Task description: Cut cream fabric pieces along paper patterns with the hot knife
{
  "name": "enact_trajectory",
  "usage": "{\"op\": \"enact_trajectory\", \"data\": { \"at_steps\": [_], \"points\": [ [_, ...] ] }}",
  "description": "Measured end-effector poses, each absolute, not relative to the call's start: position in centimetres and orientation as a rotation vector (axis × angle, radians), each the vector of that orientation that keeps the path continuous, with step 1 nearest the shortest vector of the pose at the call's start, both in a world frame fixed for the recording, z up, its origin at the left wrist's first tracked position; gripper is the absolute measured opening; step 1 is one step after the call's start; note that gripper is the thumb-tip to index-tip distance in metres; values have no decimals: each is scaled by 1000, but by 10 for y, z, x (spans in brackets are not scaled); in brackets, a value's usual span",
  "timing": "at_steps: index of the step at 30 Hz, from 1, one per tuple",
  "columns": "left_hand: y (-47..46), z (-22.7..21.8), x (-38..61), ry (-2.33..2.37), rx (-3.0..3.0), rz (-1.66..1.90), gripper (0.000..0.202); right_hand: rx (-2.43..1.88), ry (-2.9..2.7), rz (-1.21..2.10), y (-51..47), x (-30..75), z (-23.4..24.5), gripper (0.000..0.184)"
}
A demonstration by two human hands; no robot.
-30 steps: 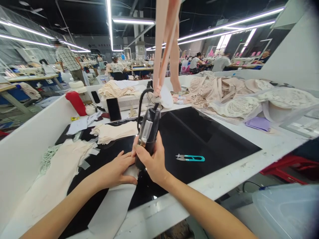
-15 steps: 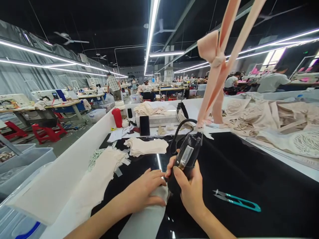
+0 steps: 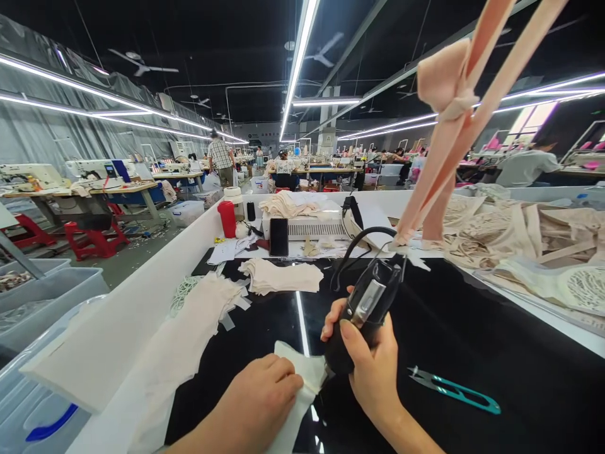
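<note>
My right hand [image 3: 373, 372] is wrapped round a black hand-held tool [image 3: 362, 312] that hangs from pink fabric straps [image 3: 454, 120] overhead; its tip points down at a white fabric piece [image 3: 297, 384]. My left hand [image 3: 258, 407] is closed on that white piece and lifts its edge off the black table top [image 3: 472, 340]. The tool's tip touches or nearly touches the fabric's edge. A black cord [image 3: 354, 246] loops from the tool's top.
Teal thread snips [image 3: 449, 389] lie right of my right hand. Cream fabric piles [image 3: 278, 276] and a long cream piece [image 3: 189, 340] lie left. A phone [image 3: 278, 236], red cup [image 3: 227, 219], white box and lace garments [image 3: 534, 246] sit behind. Other people work far off.
The camera has tilted up and turned left. My left hand has drawn back toward me and gathered the white piece, lifting its edge. The tool has tilted more to the right.
</note>
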State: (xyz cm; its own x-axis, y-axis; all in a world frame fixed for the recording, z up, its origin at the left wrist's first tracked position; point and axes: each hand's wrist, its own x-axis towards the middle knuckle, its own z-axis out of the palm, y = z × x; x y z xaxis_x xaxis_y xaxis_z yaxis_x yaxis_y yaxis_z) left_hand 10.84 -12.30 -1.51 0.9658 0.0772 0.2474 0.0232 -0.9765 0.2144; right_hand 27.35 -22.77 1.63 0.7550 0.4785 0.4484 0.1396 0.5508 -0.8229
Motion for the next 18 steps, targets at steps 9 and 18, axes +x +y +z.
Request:
{"op": "enact_trajectory", "data": {
  "at_steps": [9,18],
  "points": [
    [-103,-11,101,-86,2810,316,45,-976,-721,228,-228,272,19,32],
    [-102,-7,101,-50,2804,409,36,-974,-751,216,-224,274,18,32]
  ]
}}
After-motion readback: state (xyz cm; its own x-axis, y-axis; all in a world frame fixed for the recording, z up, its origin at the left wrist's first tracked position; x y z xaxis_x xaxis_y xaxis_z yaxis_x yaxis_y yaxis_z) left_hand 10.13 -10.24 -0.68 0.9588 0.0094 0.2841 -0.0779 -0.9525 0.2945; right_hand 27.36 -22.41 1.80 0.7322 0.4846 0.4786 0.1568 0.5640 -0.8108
